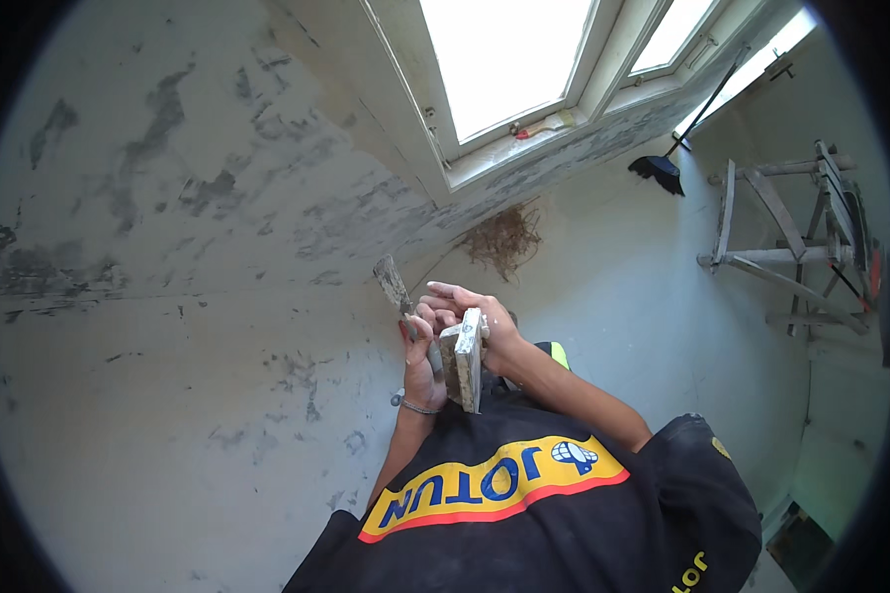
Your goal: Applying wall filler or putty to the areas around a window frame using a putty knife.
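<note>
Both of my hands are close together in front of my chest. My left hand [423, 374] is closed around the handle of a putty knife [394, 284], whose smeared blade points up and to the left. Against my right hand [489, 321] is a flat rectangular tool [470, 361] crusted with white filler, seen nearly edge-on. The right thumb side presses on it, while some right fingers reach left toward the knife handle. The tool hides part of both palms. White residue marks my fingers.
A patchy, filler-smeared wall [168, 198] rises at the left and top, with a window frame [445, 168]. On the sill lies a paintbrush [544, 128]. A black broom [660, 170], a wooden trestle [796, 252] and a brown tangle of fibres [504, 242] stand or lie beyond.
</note>
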